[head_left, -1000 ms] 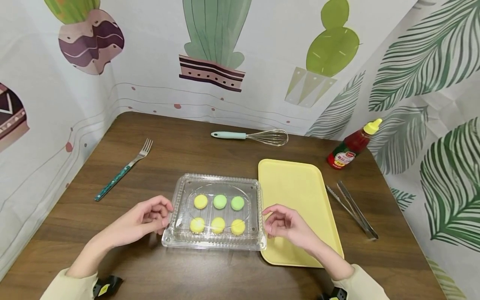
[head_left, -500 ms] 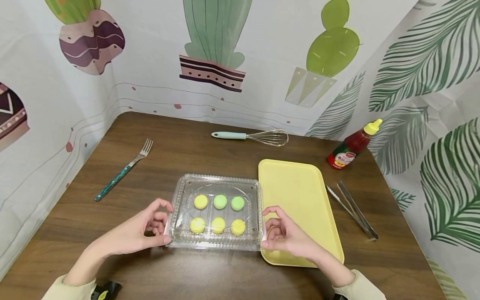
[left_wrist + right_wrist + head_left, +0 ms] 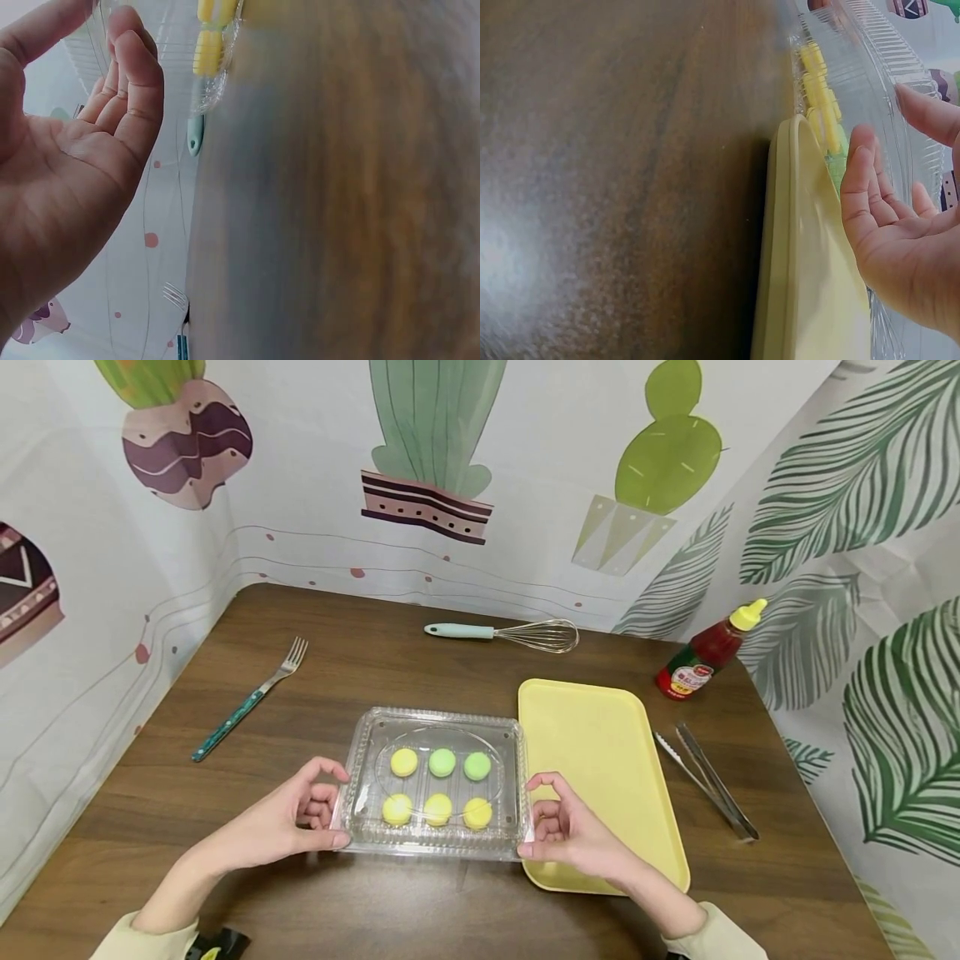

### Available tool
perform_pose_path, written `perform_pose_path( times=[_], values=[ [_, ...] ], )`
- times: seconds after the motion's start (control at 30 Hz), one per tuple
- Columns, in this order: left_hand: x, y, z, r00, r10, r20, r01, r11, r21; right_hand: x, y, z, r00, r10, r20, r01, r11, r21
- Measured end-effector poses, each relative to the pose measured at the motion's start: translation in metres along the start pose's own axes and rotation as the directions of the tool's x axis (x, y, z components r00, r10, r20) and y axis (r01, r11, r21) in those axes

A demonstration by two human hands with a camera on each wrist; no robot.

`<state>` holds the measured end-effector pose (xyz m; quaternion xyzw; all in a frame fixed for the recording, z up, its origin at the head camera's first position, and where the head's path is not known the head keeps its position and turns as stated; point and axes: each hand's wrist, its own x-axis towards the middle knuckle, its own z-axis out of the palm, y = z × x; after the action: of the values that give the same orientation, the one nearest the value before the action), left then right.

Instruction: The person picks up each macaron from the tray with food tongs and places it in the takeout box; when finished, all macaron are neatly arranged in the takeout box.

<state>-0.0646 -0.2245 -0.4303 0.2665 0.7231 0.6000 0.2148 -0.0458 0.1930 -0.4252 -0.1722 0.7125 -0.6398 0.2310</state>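
Note:
A clear plastic clamshell container (image 3: 438, 783) lies on the table with its lid down. Through the lid show several yellow and green macarons (image 3: 437, 810) in two rows. My left hand (image 3: 288, 814) grips the container's left side, thumb at the near corner and index finger bent against the edge. On the opposite side my right hand (image 3: 570, 831) holds the rim in the same way, over the border of the yellow tray. In the right wrist view the thumb (image 3: 922, 109) meets the ribbed rim of the clear lid (image 3: 889, 56), while the other fingers curl below it.
A yellow tray (image 3: 592, 743) lies against the container's right side. Metal tongs (image 3: 708, 785) and a red sauce bottle (image 3: 701, 656) are farther right. At the back lies a whisk (image 3: 502, 632); to the left, a fork (image 3: 251, 697). Printed cloth hangs behind the wooden table (image 3: 360, 910).
Both hands have come in to the container's sides, and the thumbs have moved from beside it onto its near corners. The container and the other things lie where they were.

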Motion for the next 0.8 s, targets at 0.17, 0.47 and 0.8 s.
perform_pose_path(
  times=[0.17,0.47,0.8],
  values=[
    [0.0008,0.0,-0.0003,1.0,0.005,-0.003,-0.005,1.0,-0.018,0.0002,-0.0003,0.0006,1.0,-0.008,-0.026,0.008,1.0,0.007],
    [0.0023,0.0011,0.0003,0.999,-0.005,-0.037,0.003,0.999,-0.034,0.0038,-0.0003,-0.0002,0.993,0.063,-0.098,-0.065,0.998,-0.019],
    [0.0039,0.0052,-0.0022,0.98,-0.198,-0.015,0.196,0.976,-0.096,0.0084,-0.0043,-0.0011,0.979,0.196,-0.055,-0.196,0.981,-0.001]
  ],
)
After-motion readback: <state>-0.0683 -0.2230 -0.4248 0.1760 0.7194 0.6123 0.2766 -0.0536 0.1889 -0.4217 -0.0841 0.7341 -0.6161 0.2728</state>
